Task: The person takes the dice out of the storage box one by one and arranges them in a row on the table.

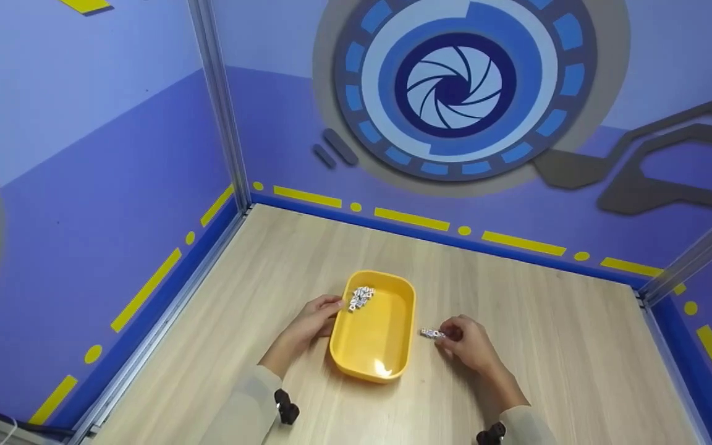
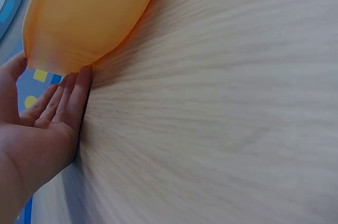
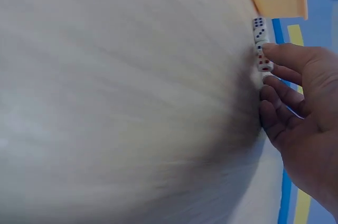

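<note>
A yellow plastic bin (image 1: pixel 371 334) with rounded corners sits on the table, a small heap of white dice (image 1: pixel 361 297) inside at its far left. My left hand (image 1: pixel 314 318) rests against the bin's left side. In the left wrist view the thumb meets the rim, and nearly straight fingers (image 2: pixel 79 94) touch the lower wall. To the right of the bin, my right hand (image 1: pixel 468 343) pinches dice at the near end of a short row of dice (image 1: pixel 431 334). The right wrist view shows blue and red pips on the row (image 3: pixel 260 33); fingers partly hide its end.
The pale wooden tabletop (image 1: pixel 257 259) extends around both hands. Blue printed panels (image 1: pixel 282 136) stand along the back and sides, with metal posts (image 1: pixel 223 105) at the corners. Dark wrist devices (image 1: pixel 286 408) sit at both sleeves.
</note>
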Tool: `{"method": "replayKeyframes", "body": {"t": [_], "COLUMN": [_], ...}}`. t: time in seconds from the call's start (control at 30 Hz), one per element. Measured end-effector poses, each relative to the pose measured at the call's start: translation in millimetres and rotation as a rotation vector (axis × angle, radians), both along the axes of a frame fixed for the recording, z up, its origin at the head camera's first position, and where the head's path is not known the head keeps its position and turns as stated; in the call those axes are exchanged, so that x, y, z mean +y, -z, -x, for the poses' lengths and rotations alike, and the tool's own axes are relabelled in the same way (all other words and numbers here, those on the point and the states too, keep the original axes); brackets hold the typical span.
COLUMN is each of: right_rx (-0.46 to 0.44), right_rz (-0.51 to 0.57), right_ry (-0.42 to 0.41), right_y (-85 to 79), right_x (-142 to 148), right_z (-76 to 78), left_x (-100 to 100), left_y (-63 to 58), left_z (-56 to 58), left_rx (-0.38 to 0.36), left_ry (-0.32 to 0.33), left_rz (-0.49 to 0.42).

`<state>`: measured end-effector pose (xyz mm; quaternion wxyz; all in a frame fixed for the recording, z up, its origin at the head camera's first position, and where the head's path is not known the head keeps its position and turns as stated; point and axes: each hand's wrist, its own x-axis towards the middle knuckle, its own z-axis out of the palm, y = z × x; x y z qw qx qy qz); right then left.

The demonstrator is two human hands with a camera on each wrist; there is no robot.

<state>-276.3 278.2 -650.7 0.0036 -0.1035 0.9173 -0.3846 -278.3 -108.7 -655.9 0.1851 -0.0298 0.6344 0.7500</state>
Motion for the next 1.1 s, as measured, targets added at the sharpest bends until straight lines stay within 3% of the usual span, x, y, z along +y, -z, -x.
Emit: {"method": "replayKeyframes", "body": {"t": [0.23, 0.6, 0.8, 1.1], "right_rx": [0.028, 0.115, 0.069, 0.098], "right_rz": [0.078, 0.156, 0.212, 0.239], "right_ry": [0.012, -0.161, -0.144, -0.160], "right_y": [-27.0, -55.4, -55.3, -32.5], "right_x": [-16, -84, -127, -174], "right_z": [7.8, 34.1, 39.0, 34.4], "left_x": [-2, -2, 1, 1], "left_y": [1.2, -0.3, 2.0, 1.5], "left_z": [0.2, -1.0, 1.1, 1.1], "left_rx": [-0.004, -0.004, 0.020, 0.024], "left_ry": [-0.015, -0.016, -0.008, 0.009], "left_rz": [-0.012, 0.004, -0.024, -0.051]}}
